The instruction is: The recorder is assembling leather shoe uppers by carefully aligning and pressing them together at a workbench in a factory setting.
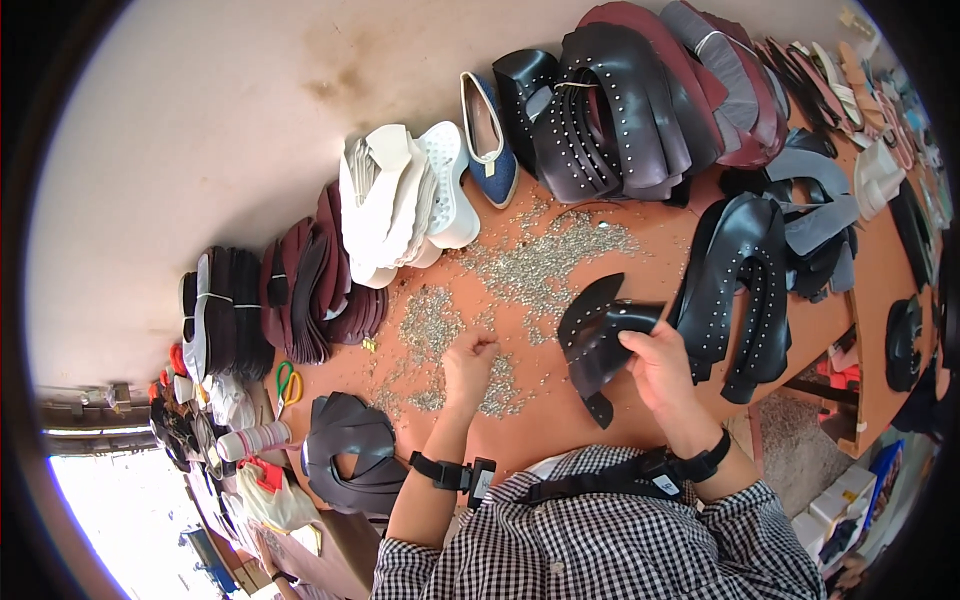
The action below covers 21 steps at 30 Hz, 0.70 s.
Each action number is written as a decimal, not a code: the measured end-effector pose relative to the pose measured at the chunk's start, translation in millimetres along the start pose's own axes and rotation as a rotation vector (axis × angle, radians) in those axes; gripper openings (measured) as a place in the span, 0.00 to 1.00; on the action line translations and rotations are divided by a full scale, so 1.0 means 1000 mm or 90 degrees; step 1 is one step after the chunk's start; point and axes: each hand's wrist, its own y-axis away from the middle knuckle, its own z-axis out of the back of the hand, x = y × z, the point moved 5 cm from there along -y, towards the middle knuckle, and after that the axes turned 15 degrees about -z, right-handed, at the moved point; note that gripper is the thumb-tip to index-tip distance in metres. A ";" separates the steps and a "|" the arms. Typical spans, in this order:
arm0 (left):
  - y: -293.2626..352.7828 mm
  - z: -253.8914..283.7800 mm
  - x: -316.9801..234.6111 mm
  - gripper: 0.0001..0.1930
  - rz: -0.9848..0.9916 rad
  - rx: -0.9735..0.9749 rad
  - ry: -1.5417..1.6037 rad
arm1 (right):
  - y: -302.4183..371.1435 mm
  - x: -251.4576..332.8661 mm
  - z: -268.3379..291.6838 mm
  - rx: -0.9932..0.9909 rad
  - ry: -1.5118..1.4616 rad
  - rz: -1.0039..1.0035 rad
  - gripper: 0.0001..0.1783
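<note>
In my right hand (660, 365) is a curved black shoe upper (600, 345), gripped at its right edge between thumb and fingers and held above the orange-brown tabletop (540, 425). My left hand (470, 368) is over the spread of small metallic studs (430, 325), its fingertips pinched together. Whatever those fingers hold, if anything, is too small to make out. More studs (555, 260) lie scattered farther back. Just right of the held piece, black uppers set with rows of silvery studs (735, 285) rest in a stack.
Along the back stand white cut pieces (385, 200), a blue shoe (490, 145) and a tall pile of studded black uppers (625, 110). Maroon pieces (310, 280), bundled dark pieces (225, 310) and green-and-orange scissors (288, 385) line the left. Plain black uppers (350, 440) lie near left.
</note>
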 end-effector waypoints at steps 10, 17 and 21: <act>-0.003 -0.032 0.014 0.07 -0.222 0.083 -0.248 | 0.022 0.019 0.001 -0.015 0.016 0.112 0.10; 0.004 -0.049 -0.011 0.13 -0.400 0.178 -0.340 | 0.022 0.008 0.000 -0.024 -0.015 0.052 0.11; 0.004 -0.029 0.000 0.12 -0.428 0.133 -0.385 | 0.021 0.009 -0.001 -0.021 -0.029 0.049 0.11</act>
